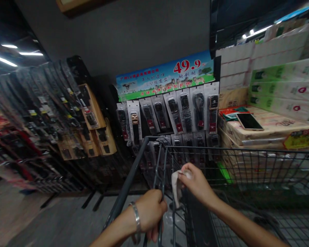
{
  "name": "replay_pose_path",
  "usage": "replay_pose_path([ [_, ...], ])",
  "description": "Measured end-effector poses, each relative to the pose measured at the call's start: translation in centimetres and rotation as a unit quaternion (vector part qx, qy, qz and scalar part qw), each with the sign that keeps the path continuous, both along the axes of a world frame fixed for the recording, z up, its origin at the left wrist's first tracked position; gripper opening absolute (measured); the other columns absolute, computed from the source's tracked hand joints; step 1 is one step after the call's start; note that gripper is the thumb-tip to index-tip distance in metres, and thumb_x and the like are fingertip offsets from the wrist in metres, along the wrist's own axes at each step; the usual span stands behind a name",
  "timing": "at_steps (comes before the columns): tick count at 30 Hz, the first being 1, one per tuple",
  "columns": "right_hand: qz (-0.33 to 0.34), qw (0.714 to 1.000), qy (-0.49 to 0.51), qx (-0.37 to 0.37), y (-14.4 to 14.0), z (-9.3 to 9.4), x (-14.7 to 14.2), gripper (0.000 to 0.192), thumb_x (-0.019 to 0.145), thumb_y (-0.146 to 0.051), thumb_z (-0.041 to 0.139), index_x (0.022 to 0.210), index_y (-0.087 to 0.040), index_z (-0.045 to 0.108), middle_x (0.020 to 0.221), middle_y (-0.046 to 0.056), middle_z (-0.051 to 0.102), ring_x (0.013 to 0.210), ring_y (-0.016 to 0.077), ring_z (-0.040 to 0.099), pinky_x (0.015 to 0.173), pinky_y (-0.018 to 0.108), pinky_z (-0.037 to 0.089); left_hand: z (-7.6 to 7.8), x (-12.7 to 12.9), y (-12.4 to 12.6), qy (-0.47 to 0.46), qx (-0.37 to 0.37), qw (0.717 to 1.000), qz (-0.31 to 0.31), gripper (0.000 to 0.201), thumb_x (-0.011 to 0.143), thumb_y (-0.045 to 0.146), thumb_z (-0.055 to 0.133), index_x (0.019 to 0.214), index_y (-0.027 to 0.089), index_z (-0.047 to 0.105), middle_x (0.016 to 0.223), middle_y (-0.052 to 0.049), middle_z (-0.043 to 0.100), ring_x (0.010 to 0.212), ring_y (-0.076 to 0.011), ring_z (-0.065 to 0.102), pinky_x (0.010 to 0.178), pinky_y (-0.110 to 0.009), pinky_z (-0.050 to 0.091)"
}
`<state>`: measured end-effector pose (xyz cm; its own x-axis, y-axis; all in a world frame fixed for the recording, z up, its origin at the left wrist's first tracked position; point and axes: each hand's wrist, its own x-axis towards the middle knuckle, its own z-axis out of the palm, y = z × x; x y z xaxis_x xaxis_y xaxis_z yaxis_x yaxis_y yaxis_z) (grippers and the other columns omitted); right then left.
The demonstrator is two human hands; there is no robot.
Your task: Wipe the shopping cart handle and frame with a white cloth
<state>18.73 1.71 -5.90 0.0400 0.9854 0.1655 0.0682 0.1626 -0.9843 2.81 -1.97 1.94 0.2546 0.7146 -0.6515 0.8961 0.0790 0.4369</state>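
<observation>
Gripping a pale cloth (176,187) bunched in its fingers, the right hand (195,183) presses it against the wire rim of the shopping cart (247,161). The left hand (150,211), a silver bracelet (136,218) on its wrist, is closed around the cart's upright bar. Beyond hang packaged belts (170,115) under a price banner (164,75); a phone (249,121) lies on stacked tissue packs (273,128).

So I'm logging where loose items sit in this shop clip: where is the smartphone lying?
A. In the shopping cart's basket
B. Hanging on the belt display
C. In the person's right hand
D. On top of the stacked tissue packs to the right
D: the smartphone lies flat, screen up, on the stacked tissue packs, while the right hand holds a pale cloth over the shopping cart.
</observation>
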Motion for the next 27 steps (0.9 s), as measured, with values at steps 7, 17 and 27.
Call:
replay_pose_path([
  [7, 0.062, 0.985, -0.125, 0.105, -2.9, -2.8, -1.5, 0.029, 0.073, -0.019, 0.052, 0.101, -0.022, 0.059, 0.119, 0.007, 0.046, 0.113, 0.0211, 0.039, 0.097, 0.036, 0.03, 0.0, 0.2, 0.0, -0.005, -0.006, 1.0, 0.023, 0.021, 0.079, 0.016, 0.023, 0.088, 0.011, 0.041, 0.051, -0.001, 0.049, 0.033, -0.0095, 0.041, 0.032, -0.019, 0.034],
  [17, 0.102, 0.965, -0.138, 0.197, -5.0, -3.4, -2.1, 0.03, 0.081, -0.009, 0.037, 0.1, -0.021, 0.057, 0.091, 0.005, 0.052, 0.087, 0.0133, 0.052, 0.075, 0.022, 0.042, 0.2, 0.2, 0.1, -0.009, -0.007, 1.0, 0.024, 0.023, 0.08, 0.015, 0.022, 0.088, 0.008, 0.043, 0.057, -0.006, 0.054, 0.036, -0.0113, 0.047, 0.033, -0.02, 0.036],
  [27, 0.137, 0.974, -0.151, 0.099, -5.6, -1.3, 1.0, 0.015, 0.078, -0.021, 0.047, 0.073, -0.017, 0.06, 0.075, 0.003, 0.058, 0.074, 0.0152, 0.054, 0.069, 0.026, 0.042, 0.2, 0.2, -0.1, 0.003, 0.004, 1.0, 0.012, 0.029, 0.078, 0.017, 0.024, 0.088, 0.006, 0.048, 0.058, -0.008, 0.057, 0.031, -0.01, 0.041, 0.032, -0.021, 0.035],
])
